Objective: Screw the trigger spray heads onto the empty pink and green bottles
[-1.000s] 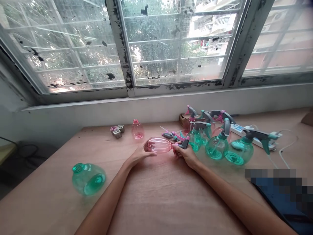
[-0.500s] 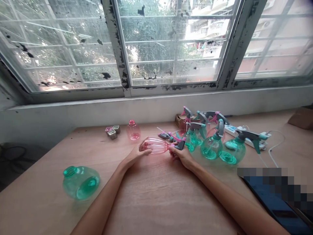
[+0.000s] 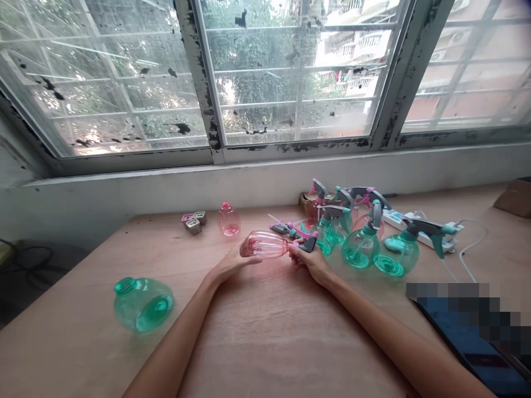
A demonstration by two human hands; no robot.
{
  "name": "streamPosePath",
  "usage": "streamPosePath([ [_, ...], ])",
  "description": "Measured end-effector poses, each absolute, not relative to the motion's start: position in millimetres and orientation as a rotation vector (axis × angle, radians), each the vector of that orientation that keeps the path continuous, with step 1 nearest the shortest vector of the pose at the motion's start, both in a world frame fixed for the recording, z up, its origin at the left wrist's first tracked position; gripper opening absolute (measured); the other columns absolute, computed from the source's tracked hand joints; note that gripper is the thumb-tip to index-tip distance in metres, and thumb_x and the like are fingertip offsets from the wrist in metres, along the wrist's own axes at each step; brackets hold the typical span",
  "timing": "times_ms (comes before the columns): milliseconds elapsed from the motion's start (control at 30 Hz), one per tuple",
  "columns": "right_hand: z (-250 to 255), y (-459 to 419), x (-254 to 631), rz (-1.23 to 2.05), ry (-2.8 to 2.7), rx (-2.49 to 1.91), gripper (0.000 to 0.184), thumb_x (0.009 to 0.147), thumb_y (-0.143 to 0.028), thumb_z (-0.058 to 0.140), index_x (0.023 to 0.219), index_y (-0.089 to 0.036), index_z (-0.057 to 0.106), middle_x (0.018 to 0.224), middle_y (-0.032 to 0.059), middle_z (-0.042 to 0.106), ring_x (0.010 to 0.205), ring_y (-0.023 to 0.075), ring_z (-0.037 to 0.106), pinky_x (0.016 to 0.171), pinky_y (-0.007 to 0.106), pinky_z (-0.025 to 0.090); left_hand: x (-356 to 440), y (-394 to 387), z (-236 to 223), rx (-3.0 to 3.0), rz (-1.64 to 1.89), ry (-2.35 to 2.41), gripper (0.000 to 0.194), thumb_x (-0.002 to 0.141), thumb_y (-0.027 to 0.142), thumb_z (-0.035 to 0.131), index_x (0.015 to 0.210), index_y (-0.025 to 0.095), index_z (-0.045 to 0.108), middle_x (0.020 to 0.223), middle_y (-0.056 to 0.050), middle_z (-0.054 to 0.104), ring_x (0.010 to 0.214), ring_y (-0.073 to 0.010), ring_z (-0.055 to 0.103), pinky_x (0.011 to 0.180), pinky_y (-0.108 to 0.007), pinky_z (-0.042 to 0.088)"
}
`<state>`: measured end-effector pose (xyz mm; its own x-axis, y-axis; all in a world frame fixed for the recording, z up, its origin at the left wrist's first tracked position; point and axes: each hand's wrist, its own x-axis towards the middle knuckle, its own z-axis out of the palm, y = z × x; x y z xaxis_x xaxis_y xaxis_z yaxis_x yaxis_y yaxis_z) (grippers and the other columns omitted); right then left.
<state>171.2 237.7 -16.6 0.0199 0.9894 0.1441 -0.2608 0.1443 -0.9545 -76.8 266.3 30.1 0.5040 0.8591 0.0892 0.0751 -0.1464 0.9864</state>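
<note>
A clear pink bottle (image 3: 267,245) lies on its side in the air between my hands, its base to the left and its neck to the right. Around the base curls my left hand (image 3: 234,261), thumb below and fingers partly hidden behind the plastic. My right hand (image 3: 309,262) grips a grey and pink spray head (image 3: 307,243) at the bottle's neck; whether it is screwed tight I cannot tell. Another spray head (image 3: 282,228), grey and pink, rests on the table just behind. An open pink bottle (image 3: 229,221) stands farther back.
An open green bottle (image 3: 143,305) is at the left on the wooden table (image 3: 265,342). Several green spray bottles (image 3: 360,249) stand right of my hands. Beyond them lie a white power strip (image 3: 398,220) and cable. Small square blocks (image 3: 193,225) sit back left, a dark tablet (image 3: 464,337) front right.
The view has shifted slightly, so the table's things appear a little farther right. My left thumb sits slightly lower against the pink bottle. Both hands stay at its two ends.
</note>
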Motion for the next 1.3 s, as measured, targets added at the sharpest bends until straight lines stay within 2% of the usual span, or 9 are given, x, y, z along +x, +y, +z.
streamPosePath([
  [133,-14,235,170,1.223,-1.111,-0.886,0.039,0.070,-0.048,0.083,0.089,-0.020,0.063,0.068,-0.0006,0.067,0.052,0.0131,0.059,0.045,0.023,0.047,-77,270,29,1.702,0.777,0.901,0.065,0.073,0.036,0.081,0.130,0.017,0.058,0.127,-0.014,0.065,0.119,-0.0310,0.059,0.105,-0.049,0.044],
  [333,-12,234,169,1.263,-1.107,-0.890,0.037,0.071,-0.048,0.083,0.083,-0.019,0.063,0.068,-0.0004,0.067,0.049,0.0127,0.059,0.044,0.024,0.047,-78,273,15,1.630,0.899,0.812,0.096,0.068,0.027,0.085,0.149,0.025,0.035,0.141,-0.015,0.053,0.126,-0.0293,0.055,0.108,-0.048,0.043],
  [567,-13,233,171,1.220,-1.174,-0.891,0.041,0.070,-0.048,0.083,0.094,-0.019,0.065,0.059,-0.0038,0.064,0.047,0.0125,0.054,0.047,0.025,0.045,-77,265,31,1.685,0.792,0.910,0.060,0.081,0.040,0.073,0.134,0.018,0.055,0.126,-0.013,0.066,0.121,-0.0301,0.059,0.108,-0.050,0.042],
  [767,-13,234,171,1.264,-1.115,-0.874,0.040,0.071,-0.051,0.081,0.087,-0.020,0.064,0.066,-0.0013,0.066,0.048,0.0129,0.057,0.044,0.025,0.046,-78,267,25,1.590,0.879,0.865,0.099,0.067,0.027,0.085,0.151,0.030,0.033,0.148,-0.012,0.048,0.127,-0.0302,0.054,0.106,-0.049,0.044],
  [967,-14,234,172,1.207,-1.169,-0.889,0.041,0.069,-0.048,0.083,0.094,-0.020,0.066,0.058,-0.0047,0.063,0.044,0.0111,0.052,0.044,0.024,0.043,-80,267,31,1.662,0.792,0.936,0.055,0.080,0.041,0.074,0.127,0.015,0.062,0.121,-0.013,0.068,0.121,-0.0316,0.058,0.109,-0.050,0.040],
  [1033,-14,234,172,1.210,-1.171,-0.885,0.041,0.069,-0.049,0.083,0.094,-0.020,0.066,0.058,-0.0049,0.063,0.044,0.0113,0.051,0.044,0.024,0.042,-80,267,31,1.639,0.806,0.917,0.062,0.077,0.038,0.077,0.133,0.017,0.058,0.123,-0.012,0.067,0.122,-0.0308,0.057,0.109,-0.049,0.040],
  [1167,-15,234,172,1.245,-1.116,-0.877,0.037,0.071,-0.051,0.082,0.085,-0.021,0.065,0.064,-0.0027,0.065,0.047,0.0120,0.055,0.043,0.024,0.044,-79,266,27,1.553,0.863,0.837,0.100,0.067,0.026,0.085,0.152,0.027,0.032,0.138,-0.010,0.057,0.127,-0.0278,0.054,0.109,-0.047,0.040],
  [1233,-15,234,172,1.253,-1.109,-0.873,0.037,0.071,-0.050,0.082,0.084,-0.021,0.064,0.064,-0.0027,0.065,0.046,0.0117,0.055,0.043,0.024,0.044,-78,266,27,1.556,0.864,0.836,0.100,0.067,0.026,0.085,0.152,0.027,0.031,0.140,-0.011,0.055,0.128,-0.0281,0.053,0.109,-0.047,0.040],
  [1300,-14,234,172,1.238,-1.135,-0.863,0.037,0.071,-0.048,0.083,0.088,-0.020,0.065,0.061,-0.0040,0.063,0.045,0.0107,0.052,0.043,0.023,0.042,-78,266,29,1.594,0.836,0.854,0.085,0.073,0.030,0.081,0.148,0.022,0.041,0.136,-0.013,0.058,0.127,-0.0290,0.053,0.110,-0.047,0.039],
])
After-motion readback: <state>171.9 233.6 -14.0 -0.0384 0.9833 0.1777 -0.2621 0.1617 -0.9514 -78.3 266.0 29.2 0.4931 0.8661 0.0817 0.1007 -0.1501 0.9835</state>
